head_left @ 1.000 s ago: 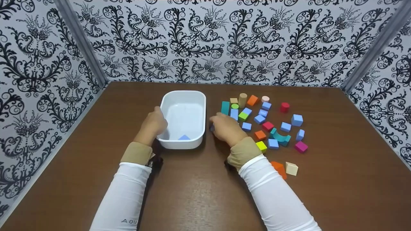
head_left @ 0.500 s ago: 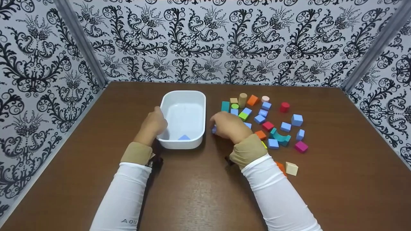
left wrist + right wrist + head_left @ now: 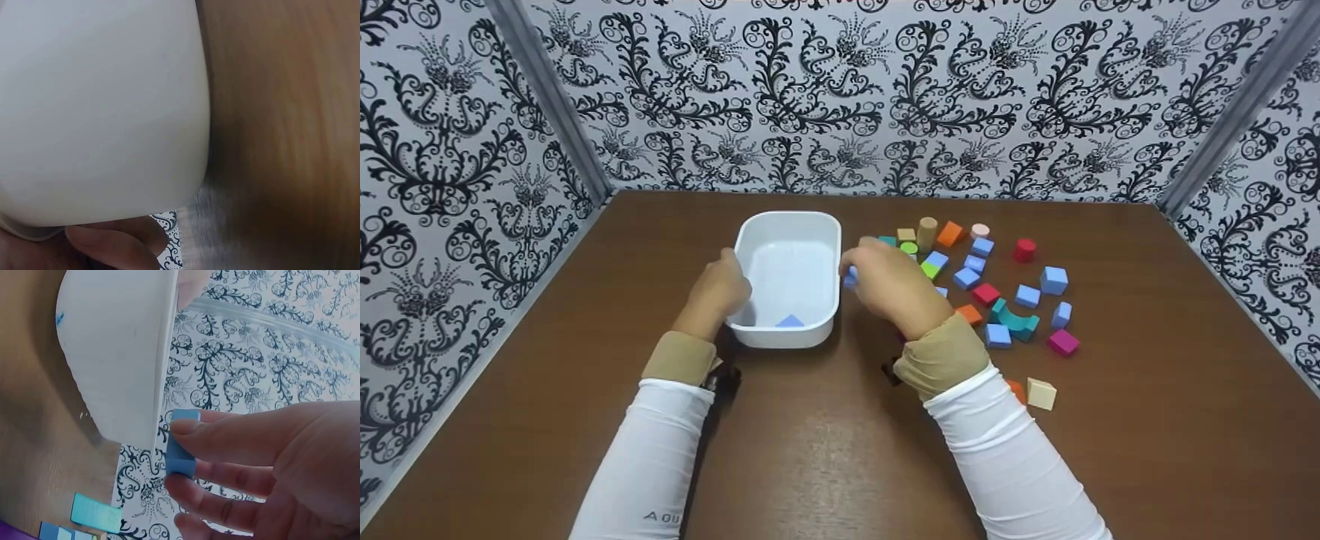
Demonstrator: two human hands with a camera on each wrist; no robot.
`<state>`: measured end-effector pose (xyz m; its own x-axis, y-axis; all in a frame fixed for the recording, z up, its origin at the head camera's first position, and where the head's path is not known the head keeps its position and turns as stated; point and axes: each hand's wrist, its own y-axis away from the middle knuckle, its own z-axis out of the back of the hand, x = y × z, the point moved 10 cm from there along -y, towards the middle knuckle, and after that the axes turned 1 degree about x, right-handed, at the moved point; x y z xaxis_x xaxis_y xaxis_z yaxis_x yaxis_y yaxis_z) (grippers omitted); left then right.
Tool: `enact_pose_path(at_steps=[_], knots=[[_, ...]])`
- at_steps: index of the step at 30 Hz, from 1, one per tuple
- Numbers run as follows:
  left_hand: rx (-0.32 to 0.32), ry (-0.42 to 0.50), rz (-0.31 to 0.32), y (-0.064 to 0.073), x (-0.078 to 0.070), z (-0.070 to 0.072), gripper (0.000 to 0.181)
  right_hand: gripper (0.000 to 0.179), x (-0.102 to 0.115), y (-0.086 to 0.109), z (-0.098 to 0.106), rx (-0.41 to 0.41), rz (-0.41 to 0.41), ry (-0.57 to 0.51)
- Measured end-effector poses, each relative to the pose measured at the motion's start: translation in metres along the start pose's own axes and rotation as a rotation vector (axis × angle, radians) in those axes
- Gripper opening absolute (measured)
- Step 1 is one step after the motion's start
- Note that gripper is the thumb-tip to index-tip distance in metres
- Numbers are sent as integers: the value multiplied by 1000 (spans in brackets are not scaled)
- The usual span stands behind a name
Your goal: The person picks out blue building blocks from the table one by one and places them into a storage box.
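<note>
A white plastic tub (image 3: 786, 337) stands on the table, with a blue triangular block (image 3: 790, 322) lying inside at its near end. My left hand (image 3: 715, 289) grips the tub's left rim; the left wrist view shows its fingers (image 3: 115, 247) under the tub's edge. Just off the tub's right wall, my right hand (image 3: 891, 283) pinches a small blue block (image 3: 181, 449) between thumb and fingers, raised to about rim height in the right wrist view.
Right of my right hand lie several loose blocks: a teal arch (image 3: 1015, 322), a red cylinder (image 3: 1024, 250), a magenta block (image 3: 1063, 343) and a tan cylinder (image 3: 927, 234). A cream block (image 3: 1041, 394) sits nearer. Patterned walls (image 3: 855, 97) surround the brown table (image 3: 810, 435).
My right hand has picked the blue block up off the table and lifted it toward the tub's right rim. My left hand and the tub have stayed put.
</note>
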<state>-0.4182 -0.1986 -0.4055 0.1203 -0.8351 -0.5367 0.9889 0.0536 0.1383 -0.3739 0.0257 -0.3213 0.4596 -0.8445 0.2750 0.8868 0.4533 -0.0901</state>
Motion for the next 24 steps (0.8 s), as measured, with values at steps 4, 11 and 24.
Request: enact_pose_path(at_steps=[4, 11, 24], knots=[[5, 0, 12, 0, 0, 0, 63, 26, 12, 0, 1, -48, 33, -36], [9, -4, 36, 0, 0, -1, 60, 23, 40, 0, -1, -133, 157, -118], [-19, -1, 22, -1, 1, 0, 64, 22, 66, -5, -39, -220, 376, -229]])
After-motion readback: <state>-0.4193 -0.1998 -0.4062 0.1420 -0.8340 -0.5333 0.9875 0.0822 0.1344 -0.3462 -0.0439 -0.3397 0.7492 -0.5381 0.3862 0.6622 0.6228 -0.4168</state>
